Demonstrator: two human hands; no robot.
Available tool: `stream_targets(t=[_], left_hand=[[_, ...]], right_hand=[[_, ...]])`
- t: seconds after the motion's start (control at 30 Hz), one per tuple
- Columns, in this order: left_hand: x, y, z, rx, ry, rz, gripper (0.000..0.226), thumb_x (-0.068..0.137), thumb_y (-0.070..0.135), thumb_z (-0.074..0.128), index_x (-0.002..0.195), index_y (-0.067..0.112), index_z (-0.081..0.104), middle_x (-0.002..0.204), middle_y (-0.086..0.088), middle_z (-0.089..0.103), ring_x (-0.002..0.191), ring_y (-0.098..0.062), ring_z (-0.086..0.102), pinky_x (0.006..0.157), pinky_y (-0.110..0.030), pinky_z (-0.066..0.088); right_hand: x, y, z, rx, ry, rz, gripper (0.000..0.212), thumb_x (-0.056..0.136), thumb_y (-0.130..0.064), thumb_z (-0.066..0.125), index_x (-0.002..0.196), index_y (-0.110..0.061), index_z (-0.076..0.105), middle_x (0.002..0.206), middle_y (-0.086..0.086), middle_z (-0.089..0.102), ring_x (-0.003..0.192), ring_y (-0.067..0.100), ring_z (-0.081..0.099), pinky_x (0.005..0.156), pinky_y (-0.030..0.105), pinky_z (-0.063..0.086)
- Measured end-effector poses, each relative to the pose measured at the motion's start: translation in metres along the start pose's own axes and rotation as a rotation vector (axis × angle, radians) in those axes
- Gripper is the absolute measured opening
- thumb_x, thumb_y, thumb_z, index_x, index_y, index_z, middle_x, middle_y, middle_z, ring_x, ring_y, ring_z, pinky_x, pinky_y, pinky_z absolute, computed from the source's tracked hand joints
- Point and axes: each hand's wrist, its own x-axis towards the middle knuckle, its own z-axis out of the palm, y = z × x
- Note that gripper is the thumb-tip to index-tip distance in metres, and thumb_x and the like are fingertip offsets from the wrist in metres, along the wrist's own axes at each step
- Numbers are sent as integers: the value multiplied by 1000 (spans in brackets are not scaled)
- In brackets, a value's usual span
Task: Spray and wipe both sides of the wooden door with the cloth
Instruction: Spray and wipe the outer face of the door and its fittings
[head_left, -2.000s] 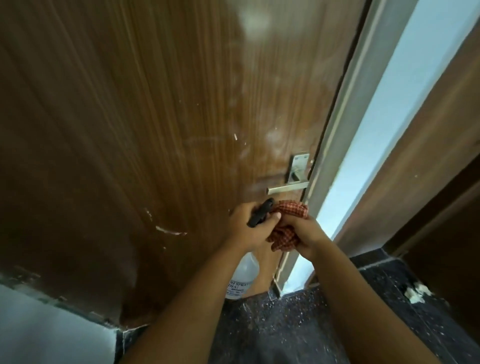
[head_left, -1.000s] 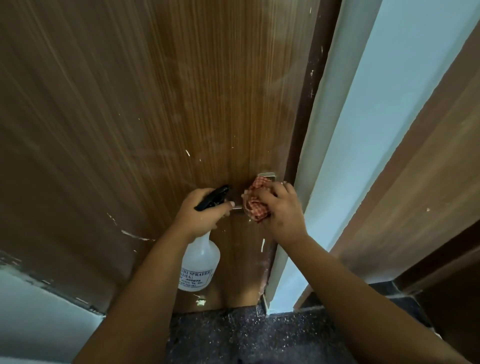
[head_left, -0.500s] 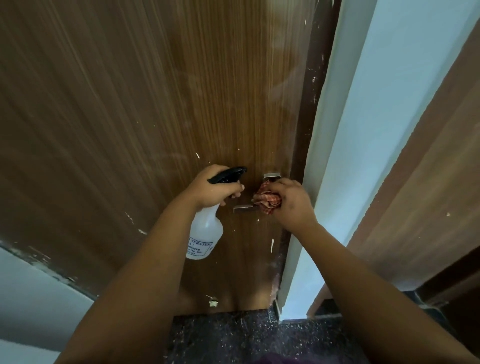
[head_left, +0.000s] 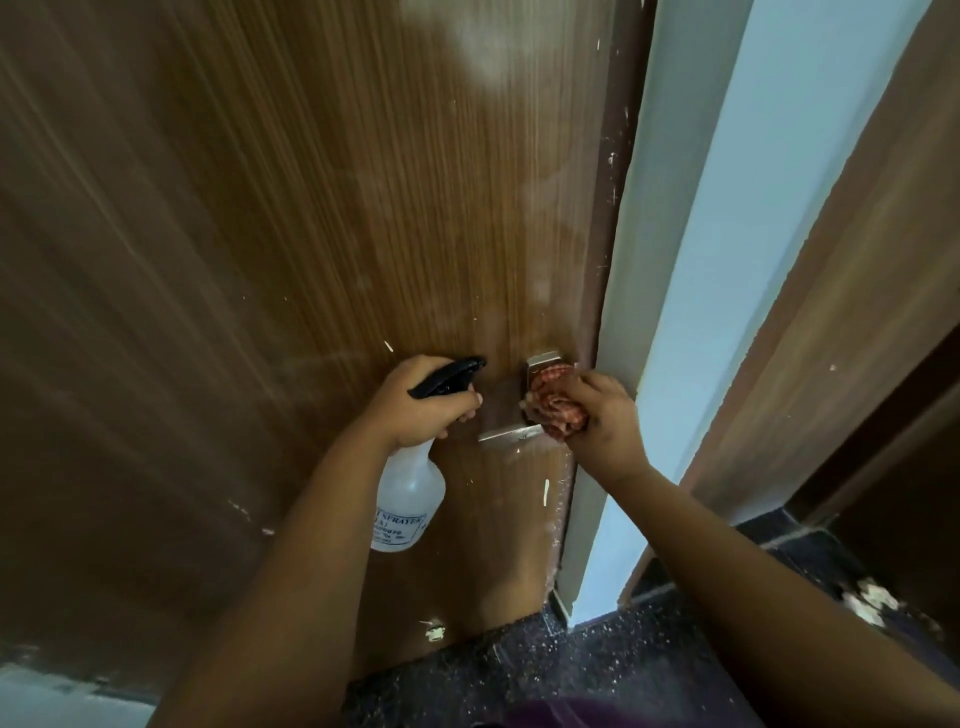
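The wooden door (head_left: 322, 218) fills the left and middle of the view, its grain streaked and hazy in patches. My left hand (head_left: 415, 405) grips the black trigger head of a white spray bottle (head_left: 408, 499), which hangs below it close to the door. My right hand (head_left: 602, 415) holds a bunched red checked cloth (head_left: 556, 405) against the metal door handle (head_left: 506, 432) near the door's right edge. The cloth covers the base of the handle and part of its plate.
A white door frame (head_left: 670, 312) runs along the door's right edge, with a pale blue wall beyond it. Another brown panel (head_left: 831, 312) stands at the right. Dark speckled floor (head_left: 545, 670) lies below, with white scraps at the far right.
Both hands rose from below the handle. The right hand brought the cloth onto the handle and keeps it there; the left hand lifted the bottle beside it. The view moved closer to the door.
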Motion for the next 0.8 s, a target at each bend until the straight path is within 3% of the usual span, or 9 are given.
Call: stream_targets(t=[0.1, 0.2, 0.3, 0.37, 0.43, 0.57, 0.63, 0.7, 0.8], left_hand=[[3, -4, -2, 36, -15, 22, 8, 90, 19, 70, 87, 12, 69, 78, -3, 72, 76, -13, 69, 56, -24, 52], [5, -12, -3, 47, -13, 61, 12, 86, 23, 72, 83, 13, 69, 80, -9, 72, 78, -23, 71, 64, -40, 58], [7, -15, -5, 23, -10, 86, 12, 82, 27, 71, 77, 17, 68, 78, -10, 71, 79, -26, 70, 72, -49, 59], [7, -16, -5, 23, -12, 102, 11, 83, 26, 72, 77, 17, 68, 77, -8, 72, 78, -25, 71, 74, -50, 60], [8, -18, -5, 35, -19, 117, 11, 83, 26, 72, 77, 17, 68, 77, -6, 72, 77, -22, 71, 76, -50, 61], [9, -21, -5, 36, -17, 156, 12, 83, 25, 72, 78, 15, 68, 76, -6, 72, 76, -23, 71, 75, -51, 60], [9, -21, -5, 37, -4, 166, 12, 83, 24, 73, 79, 14, 68, 77, -7, 73, 77, -23, 71, 75, -50, 60], [9, -21, -4, 48, -4, 169, 12, 84, 24, 73, 80, 13, 69, 78, -7, 73, 77, -23, 71, 76, -49, 60], [9, -20, -4, 44, -13, 170, 14, 85, 25, 72, 83, 11, 69, 80, -9, 73, 79, -24, 71, 78, -50, 60]], right_hand=[[10, -8, -10, -47, -122, 65, 39, 69, -16, 86, 106, -10, 75, 108, 13, 70, 95, 37, 66, 84, 40, 56], [10, -19, -13, 4, -107, 159, 35, 73, -10, 83, 107, -14, 76, 106, 9, 71, 92, 31, 69, 83, 33, 57], [15, -22, -16, 212, -85, 623, 17, 79, -13, 77, 94, -19, 73, 83, 1, 71, 72, 23, 70, 64, 24, 60], [16, -16, -23, 213, -165, 854, 29, 79, -25, 77, 103, -11, 69, 92, 8, 71, 84, 26, 69, 79, 37, 60], [10, -19, -30, 149, -140, 881, 31, 79, -30, 77, 102, -12, 66, 95, 8, 69, 90, 27, 67, 85, 41, 57], [9, -47, -23, 279, 228, 670, 18, 84, -27, 75, 100, -25, 68, 83, -10, 65, 77, 9, 64, 71, 27, 56], [11, -56, -11, 247, 182, 538, 19, 83, -21, 76, 100, -25, 68, 82, -15, 63, 75, 4, 62, 67, 20, 53], [10, -55, -1, 327, 173, 635, 15, 83, -23, 76, 93, -25, 67, 82, -12, 65, 77, 9, 64, 67, 22, 51], [8, -48, 5, 609, 244, 866, 15, 73, -25, 74, 86, -28, 67, 91, -3, 70, 90, 19, 66, 87, 38, 55]])
